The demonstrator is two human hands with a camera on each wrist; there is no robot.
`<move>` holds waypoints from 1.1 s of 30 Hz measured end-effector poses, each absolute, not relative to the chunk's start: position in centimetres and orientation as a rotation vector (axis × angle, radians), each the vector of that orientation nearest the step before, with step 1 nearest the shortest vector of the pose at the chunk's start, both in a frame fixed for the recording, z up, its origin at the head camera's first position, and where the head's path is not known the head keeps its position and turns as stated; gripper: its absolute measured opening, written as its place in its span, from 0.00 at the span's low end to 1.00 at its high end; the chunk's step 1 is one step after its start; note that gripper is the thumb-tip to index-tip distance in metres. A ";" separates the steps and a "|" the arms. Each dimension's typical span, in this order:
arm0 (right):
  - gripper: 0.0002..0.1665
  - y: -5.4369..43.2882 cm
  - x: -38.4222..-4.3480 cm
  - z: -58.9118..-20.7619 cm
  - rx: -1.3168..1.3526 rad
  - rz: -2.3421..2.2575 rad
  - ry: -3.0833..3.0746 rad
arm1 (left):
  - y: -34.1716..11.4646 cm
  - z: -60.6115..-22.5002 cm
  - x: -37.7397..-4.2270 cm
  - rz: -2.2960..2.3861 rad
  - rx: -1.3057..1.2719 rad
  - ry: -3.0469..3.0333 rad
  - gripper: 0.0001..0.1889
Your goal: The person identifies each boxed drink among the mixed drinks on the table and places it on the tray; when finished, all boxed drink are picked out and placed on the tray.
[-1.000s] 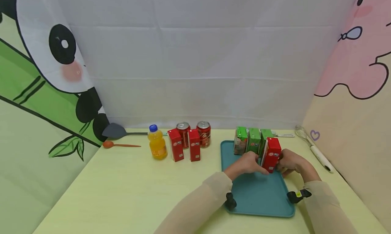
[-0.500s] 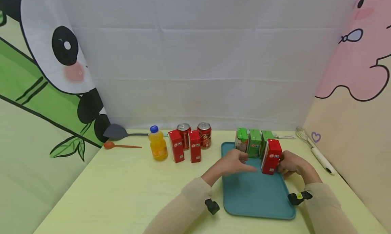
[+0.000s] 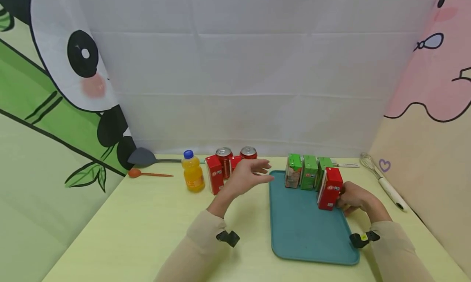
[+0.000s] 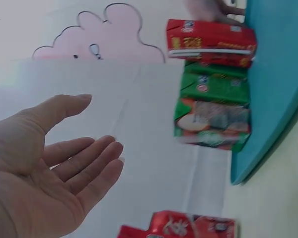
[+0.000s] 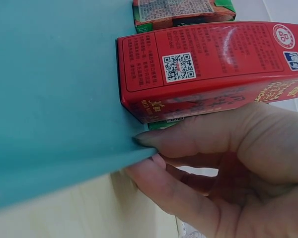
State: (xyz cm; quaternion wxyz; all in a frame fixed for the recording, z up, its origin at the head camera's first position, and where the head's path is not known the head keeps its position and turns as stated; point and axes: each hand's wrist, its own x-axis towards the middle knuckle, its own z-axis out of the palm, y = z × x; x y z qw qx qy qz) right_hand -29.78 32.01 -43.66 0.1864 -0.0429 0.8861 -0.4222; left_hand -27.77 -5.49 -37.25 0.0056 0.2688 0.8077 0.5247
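Observation:
My right hand [image 3: 354, 197] pinches the right rim of the teal tray [image 3: 309, 237] between thumb and finger, as the right wrist view shows. Beside its thumb a red drink carton [image 5: 208, 69] stands upright on the tray. Several green drink cartons [image 3: 308, 173] stand in a row at the tray's back edge. To the tray's left, my left hand [image 3: 245, 176] is held in the air with nothing in it, its fingers spread in the left wrist view. Behind it, one red carton [image 3: 235, 161] is mostly hidden; another red carton [image 3: 214, 175] stands left of that.
Two red cans [image 3: 225, 162] stand behind the red cartons, with an orange juice bottle [image 3: 193, 173] to their left. A dark spatula [image 3: 141, 157] and an orange spoon [image 3: 135, 173] lie at the back left. A whisk [image 3: 391, 192] lies along the right side.
My left hand has let go of the red carton on the tray and moved left, off the tray toward the other red cartons. My right hand has stayed at the tray's rim.

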 end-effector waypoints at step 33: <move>0.08 32.0 -30.0 -43.8 -0.124 -1.170 2.500 | -10.7 -35.8 -30.5 0.925 0.370 3.019 0.43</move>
